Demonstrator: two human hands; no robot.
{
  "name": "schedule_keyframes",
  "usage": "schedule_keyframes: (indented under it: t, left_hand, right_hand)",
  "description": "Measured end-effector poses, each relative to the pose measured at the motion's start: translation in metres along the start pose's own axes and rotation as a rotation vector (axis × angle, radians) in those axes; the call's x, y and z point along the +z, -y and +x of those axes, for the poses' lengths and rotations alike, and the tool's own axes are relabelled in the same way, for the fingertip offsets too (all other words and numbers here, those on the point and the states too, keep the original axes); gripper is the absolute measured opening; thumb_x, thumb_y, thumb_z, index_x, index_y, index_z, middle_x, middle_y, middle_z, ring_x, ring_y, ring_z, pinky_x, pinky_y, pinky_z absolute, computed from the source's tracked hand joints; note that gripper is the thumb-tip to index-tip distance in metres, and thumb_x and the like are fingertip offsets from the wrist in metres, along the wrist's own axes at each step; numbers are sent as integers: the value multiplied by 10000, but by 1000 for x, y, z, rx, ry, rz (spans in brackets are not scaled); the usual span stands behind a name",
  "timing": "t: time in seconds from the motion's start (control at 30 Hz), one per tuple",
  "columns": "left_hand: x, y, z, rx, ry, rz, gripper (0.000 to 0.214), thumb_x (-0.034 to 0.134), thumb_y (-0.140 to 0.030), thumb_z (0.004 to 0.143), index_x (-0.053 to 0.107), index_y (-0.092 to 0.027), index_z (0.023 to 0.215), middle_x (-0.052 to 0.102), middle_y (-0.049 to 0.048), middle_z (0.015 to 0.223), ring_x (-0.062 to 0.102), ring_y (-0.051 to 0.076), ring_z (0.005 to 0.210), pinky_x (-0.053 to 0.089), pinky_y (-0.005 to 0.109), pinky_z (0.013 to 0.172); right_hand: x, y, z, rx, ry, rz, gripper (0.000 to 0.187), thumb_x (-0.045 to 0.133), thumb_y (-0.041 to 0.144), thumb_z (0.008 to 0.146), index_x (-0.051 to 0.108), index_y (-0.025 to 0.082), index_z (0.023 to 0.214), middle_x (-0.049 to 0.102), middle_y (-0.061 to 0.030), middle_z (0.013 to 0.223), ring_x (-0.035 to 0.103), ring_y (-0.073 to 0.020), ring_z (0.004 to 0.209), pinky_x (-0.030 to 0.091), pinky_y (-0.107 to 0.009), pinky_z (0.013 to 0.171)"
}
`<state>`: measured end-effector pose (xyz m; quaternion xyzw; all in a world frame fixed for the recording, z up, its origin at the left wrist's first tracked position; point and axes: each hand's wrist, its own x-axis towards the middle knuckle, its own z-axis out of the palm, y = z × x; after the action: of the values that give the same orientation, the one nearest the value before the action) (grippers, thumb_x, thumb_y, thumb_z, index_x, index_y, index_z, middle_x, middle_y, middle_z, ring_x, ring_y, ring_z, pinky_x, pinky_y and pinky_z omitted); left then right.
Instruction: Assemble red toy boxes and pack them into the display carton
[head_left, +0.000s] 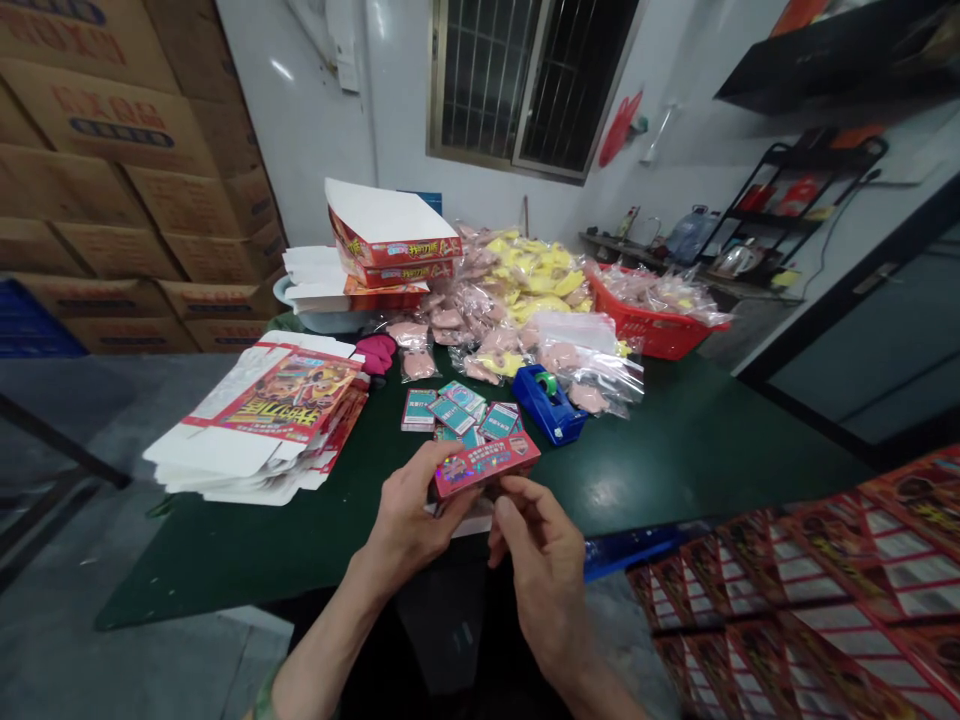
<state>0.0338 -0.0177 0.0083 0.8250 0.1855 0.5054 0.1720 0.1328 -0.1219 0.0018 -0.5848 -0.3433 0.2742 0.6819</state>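
Note:
My left hand (409,520) grips a small red printed box (486,463) from its left end, holding it above the near edge of the green table (675,450). My right hand (540,560) is curled beside the box's underside, fingertips at its lower right edge. Whether the right fingers pinch the box or a flap is hard to see. Several small teal and red card packs (457,410) lie on the table just beyond the box.
A stack of flat unfolded cartons (262,420) lies at the left. A blue tape dispenser (551,400) sits mid-table, with bagged pink and yellow items (510,290) and a red basket (652,325) behind. Filled red boxes (825,580) fill the lower right. Brown cardboard boxes (112,170) are stacked at the far left.

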Motion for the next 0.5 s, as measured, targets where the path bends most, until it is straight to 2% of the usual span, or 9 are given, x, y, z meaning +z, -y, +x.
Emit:
schedule_keyframes:
  t: [0.07, 0.13, 0.2, 0.27, 0.33, 0.4, 0.47, 0.5]
  left_hand:
    - [-1, -4, -4, -7, 34, -55, 314, 644, -133, 768, 510, -169, 1050, 632, 25, 885, 622, 101, 755, 489, 175, 679]
    - [-2, -8, -7, -1, 57, -100, 307, 639, -114, 768, 507, -171, 1039, 625, 17, 866, 612, 97, 750, 485, 174, 674]
    - [-3, -11, -9, 8, 64, -120, 303, 635, -107, 768, 508, -171, 1036, 622, 17, 863, 607, 97, 750, 482, 178, 673]
    - [-4, -14, -9, 12, 83, -135, 287, 625, -107, 773, 516, -169, 1031, 623, 21, 864, 607, 99, 751, 480, 180, 667]
    - [-6, -15, -9, 8, 111, -160, 264, 618, -110, 777, 526, -169, 1017, 626, 23, 862, 608, 99, 748, 476, 180, 658]
    - [-7, -16, -8, -10, 131, -182, 242, 628, -118, 773, 538, -174, 991, 626, 15, 841, 605, 94, 730, 469, 176, 641]
    - [-9, -15, -7, -31, 135, -188, 234, 644, -123, 763, 546, -181, 968, 623, 4, 820, 596, 85, 697, 459, 169, 620]
    - [-9, -15, -6, -39, 131, -189, 237, 650, -123, 757, 549, -183, 963, 622, -1, 813, 591, 81, 684, 456, 166, 613]
  right_hand:
    - [-1, 1, -1, -100, -55, -102, 176, 551, 335, 847, 557, 180, 930, 527, 28, 663, 495, -94, 535, 426, -216, 469]
    - [-6, 5, 0, -277, -160, -261, 146, 577, 303, 829, 545, 185, 910, 542, 1, 750, 523, -121, 638, 455, -255, 564]
    - [-13, 14, 4, -497, -264, -433, 243, 628, 303, 789, 532, 182, 976, 548, -46, 903, 539, -170, 817, 462, -323, 717]
    - [-19, 26, 11, -649, -268, -592, 388, 684, 351, 735, 522, 175, 1040, 536, -86, 1023, 508, -224, 964, 420, -392, 832]
    - [-23, 40, 20, -644, -126, -719, 395, 722, 401, 686, 552, 184, 969, 568, -69, 969, 513, -230, 930, 404, -395, 813]
    - [-23, 51, 31, -529, 87, -789, 305, 741, 409, 661, 558, 194, 776, 576, -12, 785, 518, -184, 769, 397, -332, 704]
    - [-20, 58, 42, -420, 247, -770, 290, 734, 379, 672, 516, 189, 649, 528, 28, 654, 478, -132, 637, 361, -272, 604]
    - [-19, 59, 48, -388, 287, -736, 281, 712, 356, 696, 504, 185, 616, 508, 36, 622, 460, -116, 601, 346, -256, 575]
